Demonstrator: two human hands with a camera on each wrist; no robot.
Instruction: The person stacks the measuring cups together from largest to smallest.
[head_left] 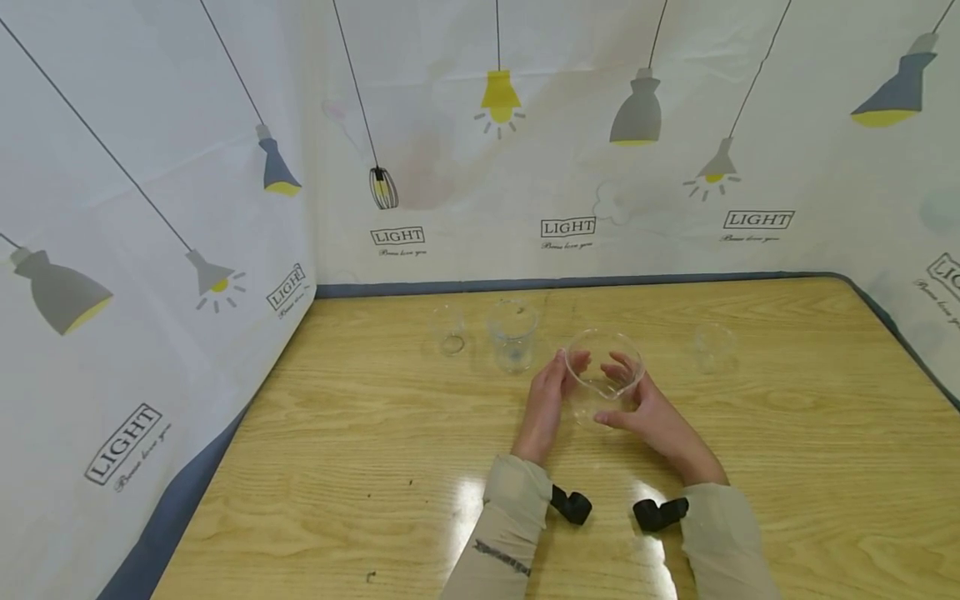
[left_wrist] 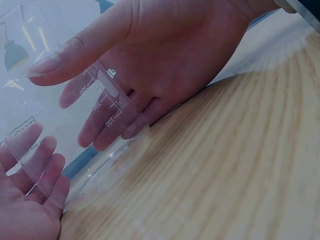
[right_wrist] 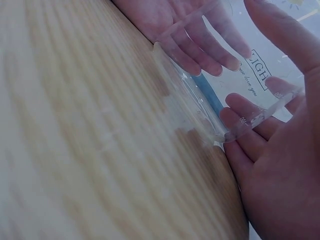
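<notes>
A large clear glass beaker (head_left: pixel 603 392) with a pouring lip stands on the wooden table between both hands. White volume marks (left_wrist: pixel 102 95) show on its wall in the left wrist view. My left hand (head_left: pixel 546 408) holds it from the left, thumb on the near side and fingers round the far side. From the right my right hand (head_left: pixel 660 421) holds it, with the thumb across the front and the fingers behind the glass. The beaker's base (right_wrist: pixel 192 100) rests on or very near the tabletop in the right wrist view.
Left of the hands are another clear beaker (head_left: pixel 513 333) and a small clear glass vessel (head_left: pixel 450 333). A further small glass vessel (head_left: pixel 714 346) stands to the right. Lamp-printed cloth (head_left: pixel 450 167) encloses the back and sides of the wooden table (head_left: pixel 337 458).
</notes>
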